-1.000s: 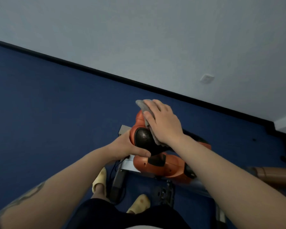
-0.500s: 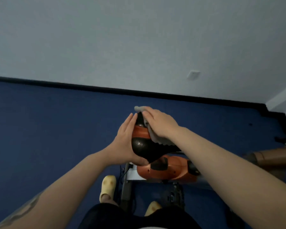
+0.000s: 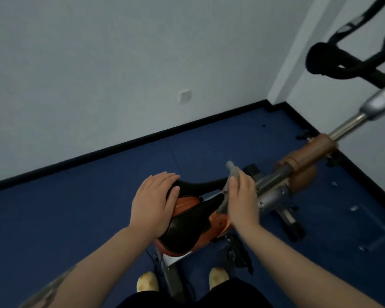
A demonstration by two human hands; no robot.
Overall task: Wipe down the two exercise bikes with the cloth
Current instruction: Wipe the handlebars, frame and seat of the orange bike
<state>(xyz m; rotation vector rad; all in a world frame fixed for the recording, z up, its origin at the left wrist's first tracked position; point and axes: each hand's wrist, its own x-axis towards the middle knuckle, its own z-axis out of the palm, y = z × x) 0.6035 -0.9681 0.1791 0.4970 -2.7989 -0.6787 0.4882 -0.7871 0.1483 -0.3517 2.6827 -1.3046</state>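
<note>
Compared to half a second back, the view has swung right, so the black handlebars and the silver post now show up, and the right hand has slid off the top of the saddle to its right edge.

Room-wise: dark blue floor, pale grey wall with a black baseboard behind the saddle, and a small white wall plate above it.

The left hand lies flat on the saddle's left side, fingers straight and close together, palm resting on it and not curled around anything. The right hand's fingers are held together too, pressing the grey cloth against the saddle's right edge; a bit of cloth pokes out past the fingertips. Can't tell whether the thumb pinches it from below.

The saddle is black and orange, sitting between both hands, with the brown frame tube off to its right. Yellow shoes are below it.
</note>
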